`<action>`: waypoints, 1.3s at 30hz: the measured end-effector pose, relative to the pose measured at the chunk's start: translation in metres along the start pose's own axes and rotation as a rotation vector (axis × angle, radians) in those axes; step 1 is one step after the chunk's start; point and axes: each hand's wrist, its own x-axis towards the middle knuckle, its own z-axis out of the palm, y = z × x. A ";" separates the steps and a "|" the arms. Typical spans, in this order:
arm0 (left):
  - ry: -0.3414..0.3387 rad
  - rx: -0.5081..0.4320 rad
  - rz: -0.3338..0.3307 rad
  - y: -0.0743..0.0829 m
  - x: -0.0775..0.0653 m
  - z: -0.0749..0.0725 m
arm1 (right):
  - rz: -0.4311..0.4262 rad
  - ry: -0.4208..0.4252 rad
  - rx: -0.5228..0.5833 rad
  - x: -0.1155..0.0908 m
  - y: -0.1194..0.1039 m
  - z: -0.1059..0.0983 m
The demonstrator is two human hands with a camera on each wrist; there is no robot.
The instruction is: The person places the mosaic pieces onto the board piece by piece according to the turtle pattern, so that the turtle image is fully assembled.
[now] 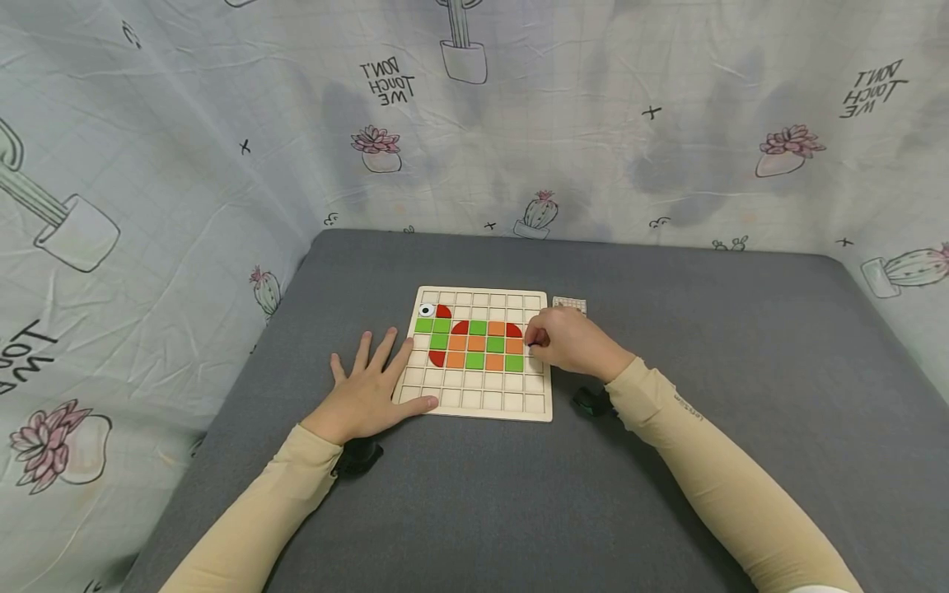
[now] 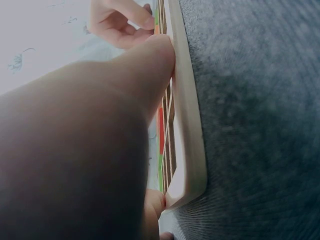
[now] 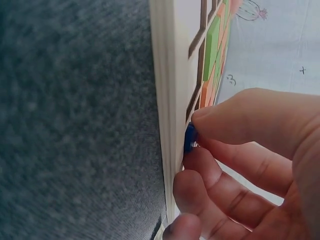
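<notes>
A square wooden grid board [image 1: 474, 401] lies on the grey table, with green, orange and red tiles set in its cells. At its upper left sits a white tile with a black eye [image 1: 426, 310]. My left hand [image 1: 368, 394] rests with spread fingers on the board's left edge, its thumb on the front rim. At the right edge my right hand [image 1: 572, 338] pinches a small blue tile [image 3: 190, 137] between thumb and fingers, over the cells beside the orange and red tiles. Fingers hide most of the blue tile.
Behind my right hand lies a small patterned card [image 1: 569, 305], partly covered. Grey cloth [image 1: 460, 502] spreads over the table around the board. A printed white curtain [image 1: 593, 123] hangs behind and to the left.
</notes>
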 end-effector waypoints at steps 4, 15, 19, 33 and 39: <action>0.005 -0.001 0.002 0.001 0.000 0.000 | 0.003 0.005 0.000 -0.001 -0.001 0.000; 0.016 -0.001 0.005 0.001 0.000 0.000 | 0.005 0.023 0.000 -0.001 0.000 0.001; 0.014 -0.001 0.003 0.002 0.000 0.000 | 0.009 0.023 0.021 -0.004 0.000 -0.001; -0.009 0.007 -0.002 0.000 0.001 -0.001 | 0.083 0.105 0.041 -0.044 0.004 -0.021; -0.001 -0.002 -0.002 0.000 0.000 -0.001 | 0.073 0.104 0.005 -0.066 0.005 -0.023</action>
